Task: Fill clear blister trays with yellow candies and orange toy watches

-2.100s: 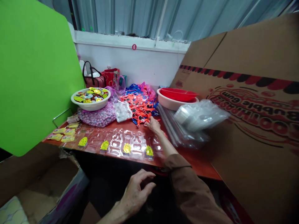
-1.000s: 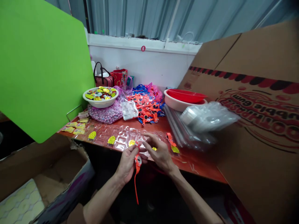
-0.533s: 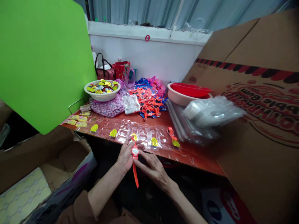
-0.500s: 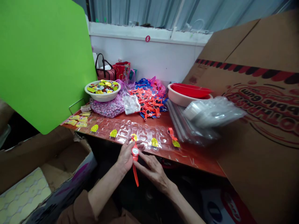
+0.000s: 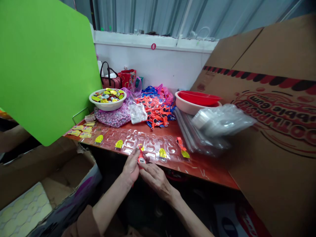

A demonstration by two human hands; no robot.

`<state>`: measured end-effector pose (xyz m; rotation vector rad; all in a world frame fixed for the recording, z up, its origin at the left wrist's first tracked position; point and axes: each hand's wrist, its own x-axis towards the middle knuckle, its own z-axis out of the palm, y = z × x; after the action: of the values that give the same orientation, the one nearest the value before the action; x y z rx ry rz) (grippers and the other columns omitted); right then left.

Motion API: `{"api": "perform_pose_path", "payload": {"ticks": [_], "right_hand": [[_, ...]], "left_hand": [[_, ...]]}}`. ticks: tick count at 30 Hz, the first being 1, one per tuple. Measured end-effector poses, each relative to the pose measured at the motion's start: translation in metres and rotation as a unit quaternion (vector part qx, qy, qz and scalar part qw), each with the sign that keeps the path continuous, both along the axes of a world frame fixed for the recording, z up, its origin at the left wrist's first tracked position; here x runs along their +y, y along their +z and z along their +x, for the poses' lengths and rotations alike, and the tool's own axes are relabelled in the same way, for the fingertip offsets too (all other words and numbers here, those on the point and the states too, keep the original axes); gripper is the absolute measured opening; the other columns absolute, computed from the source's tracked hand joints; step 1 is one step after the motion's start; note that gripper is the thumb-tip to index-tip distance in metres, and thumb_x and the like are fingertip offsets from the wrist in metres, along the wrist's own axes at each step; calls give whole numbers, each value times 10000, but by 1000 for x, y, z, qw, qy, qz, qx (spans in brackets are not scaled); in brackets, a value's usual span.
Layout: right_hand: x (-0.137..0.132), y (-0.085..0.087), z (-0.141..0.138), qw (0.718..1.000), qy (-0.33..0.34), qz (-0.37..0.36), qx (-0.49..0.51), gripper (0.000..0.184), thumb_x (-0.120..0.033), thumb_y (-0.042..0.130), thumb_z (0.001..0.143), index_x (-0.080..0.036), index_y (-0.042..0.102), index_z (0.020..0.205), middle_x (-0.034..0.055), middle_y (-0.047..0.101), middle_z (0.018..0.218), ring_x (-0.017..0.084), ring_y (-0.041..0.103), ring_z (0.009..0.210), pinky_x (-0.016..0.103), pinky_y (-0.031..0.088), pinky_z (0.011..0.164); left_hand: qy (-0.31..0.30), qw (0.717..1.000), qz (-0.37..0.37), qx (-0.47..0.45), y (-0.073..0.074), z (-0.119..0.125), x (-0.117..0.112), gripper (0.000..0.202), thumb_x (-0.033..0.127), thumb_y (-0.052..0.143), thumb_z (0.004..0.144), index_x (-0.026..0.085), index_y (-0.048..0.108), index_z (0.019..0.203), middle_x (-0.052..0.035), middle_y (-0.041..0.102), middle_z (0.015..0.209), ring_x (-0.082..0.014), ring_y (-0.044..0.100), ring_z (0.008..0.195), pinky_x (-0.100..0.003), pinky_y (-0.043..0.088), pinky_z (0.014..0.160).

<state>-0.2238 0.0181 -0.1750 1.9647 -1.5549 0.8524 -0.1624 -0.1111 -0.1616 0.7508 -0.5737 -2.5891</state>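
Note:
Both my hands meet at the near edge of the red table [image 5: 209, 168]. My left hand [image 5: 131, 166] pinches an orange toy watch [image 5: 141, 159] by its face. My right hand [image 5: 155, 177] has its fingers closed on the same watch from the right; the strap is hidden behind the hands. Just beyond lies a clear plastic blister tray [image 5: 148, 144] with yellow foil packets [image 5: 162, 153] in several pockets. Another orange watch [image 5: 180, 143] lies in the tray's right end.
A pile of orange and blue watches [image 5: 155, 110], a white bowl of foil packets [image 5: 108, 98], a bag of round pieces [image 5: 112, 117], a red-and-white basin [image 5: 195, 102] and stacked clear trays in plastic [image 5: 212, 126] fill the table. Cardboard boxes stand right [image 5: 271, 115] and lower left [image 5: 37, 184].
My right hand fetched an orange watch from the pile and both hands brought it to the table's near edge. Since half a second ago the dangling strap has been gathered behind the hands.

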Motion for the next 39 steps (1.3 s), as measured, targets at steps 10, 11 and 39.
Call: {"api": "perform_pose_path", "payload": {"ticks": [10,11,39], "right_hand": [[-5,-4,-4,992,-13,-59,-114,445,-75,549,931,-215,574,1353,95,667,1170,188,650,1099,290,581,905],[-6,-5,-4,982,-33,-84,-167,367,-99,566,929,-230,628,1266,73,687,1111,176,672,1031,280,585,873],[10,17,29,702,-123,17,-701,427,-549,645,867,-140,662,748,11,578,683,97,491,632,211,417,616]], "left_hand": [[-7,996,85,-39,10,-2,-12,72,82,583,916,117,607,858,-33,661,669,-117,611,539,-239,529,563],[-8,995,90,-36,10,-2,-13,89,72,575,920,113,607,846,-36,662,673,-116,619,554,-239,536,575],[24,957,-288,26,18,11,16,505,281,816,733,211,633,1198,-10,724,932,-85,650,723,-169,517,671]]}}
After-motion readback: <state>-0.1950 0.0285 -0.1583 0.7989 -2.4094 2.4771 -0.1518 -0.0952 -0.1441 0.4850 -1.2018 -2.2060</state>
